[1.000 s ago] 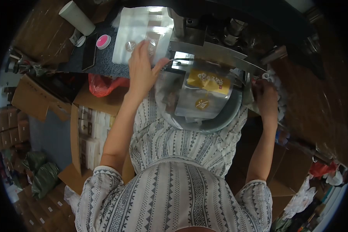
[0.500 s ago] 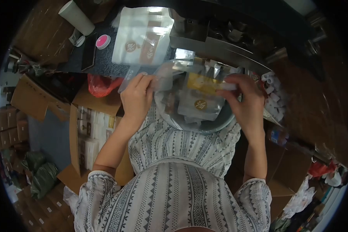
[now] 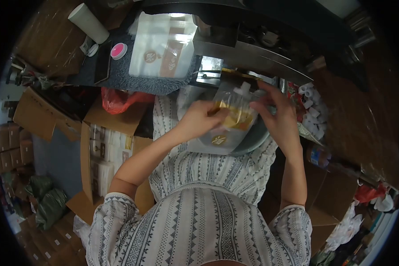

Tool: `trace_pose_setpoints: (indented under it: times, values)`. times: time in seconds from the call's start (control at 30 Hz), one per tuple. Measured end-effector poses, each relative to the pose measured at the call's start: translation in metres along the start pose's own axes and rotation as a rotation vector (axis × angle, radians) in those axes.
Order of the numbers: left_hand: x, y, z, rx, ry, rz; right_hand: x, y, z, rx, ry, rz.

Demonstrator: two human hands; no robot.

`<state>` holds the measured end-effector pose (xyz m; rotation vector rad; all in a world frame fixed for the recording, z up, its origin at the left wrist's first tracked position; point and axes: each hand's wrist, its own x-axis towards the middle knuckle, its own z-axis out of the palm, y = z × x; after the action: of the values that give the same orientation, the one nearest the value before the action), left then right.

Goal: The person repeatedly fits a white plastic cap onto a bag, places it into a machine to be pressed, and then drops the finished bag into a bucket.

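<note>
A clear spouted pouch with a white spout at its top is above the grey-green bowl on the lap. My left hand pinches the pouch's left side. Close to its upper right, my right hand has thumb and fingers drawn together; whatever they hold is too small and blurred to name. Yellow print and a round gold logo show on the pouches at the bowl, but their layers are hard to separate.
Flat pouches lie on a blue-grey cloth, beside a pink-topped jar, a phone and a white cup. White spout pieces are at the right. An open carton of packs stands left.
My left hand has moved right and down to the pouch over the bowl; the clear pouch at its former place is gone from there. My right hand has shifted slightly.
</note>
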<state>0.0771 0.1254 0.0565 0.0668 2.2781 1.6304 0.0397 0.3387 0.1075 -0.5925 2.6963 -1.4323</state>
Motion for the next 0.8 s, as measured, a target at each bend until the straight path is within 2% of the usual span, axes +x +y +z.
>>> trace_pose_setpoints:
  times: [0.03, 0.07, 0.13, 0.17, 0.23, 0.27, 0.33, 0.4, 0.43, 0.47, 0.53, 0.67, 0.73, 0.8]
  values:
    - [0.01, 0.0, 0.0, -0.266, -0.05, -0.165, -0.002, 0.003, -0.004, -0.075, 0.083, 0.001]
    - [0.02, 0.002, 0.002, -0.268, -0.049, -0.166, -0.005, 0.007, -0.009, -0.075, 0.081, 0.001]
    - [0.037, 0.006, 0.005, -0.584, 0.097, -0.21, -0.012, 0.014, -0.021, -0.315, 0.133, -0.046]
    - [0.04, 0.008, 0.004, -0.586, 0.096, -0.21, -0.01, 0.02, -0.026, -0.318, 0.133, -0.045]
    - [0.043, 0.01, 0.003, -0.621, 0.071, -0.259, 0.004, 0.036, -0.036, -0.555, 0.262, 0.118]
    - [0.041, 0.005, 0.003, -0.62, 0.071, -0.264, 0.013, 0.064, -0.038, -0.553, 0.259, 0.121]
    - [0.038, -0.006, -0.004, -0.18, 0.156, -0.062, 0.03, 0.123, -0.037, -0.739, 0.065, -0.094]
    - [0.027, -0.005, -0.039, 0.162, 0.59, 0.159, 0.034, 0.096, -0.037, -0.707, 0.124, -0.046]
    - [0.028, -0.016, -0.063, 0.53, 0.789, 0.466, 0.031, 0.088, -0.035, -0.672, 0.167, 0.018]
    - [0.023, -0.032, -0.065, 0.53, 0.783, 0.462, 0.029, 0.089, -0.034, -0.67, 0.163, 0.024]
    - [0.018, -0.06, -0.061, 1.273, 0.768, 0.345, 0.034, 0.094, -0.035, -0.713, 0.133, 0.056]
    - [-0.007, -0.069, -0.049, 1.103, 0.712, 0.354, 0.032, 0.118, -0.035, -0.831, 0.068, 0.047]
    - [-0.017, -0.064, -0.058, 0.957, 0.69, 0.273, 0.034, 0.106, -0.033, -0.998, 0.157, -0.002]
    - [-0.025, -0.058, -0.064, 0.964, 0.686, 0.285, 0.031, 0.09, -0.036, -0.892, 0.137, 0.048]
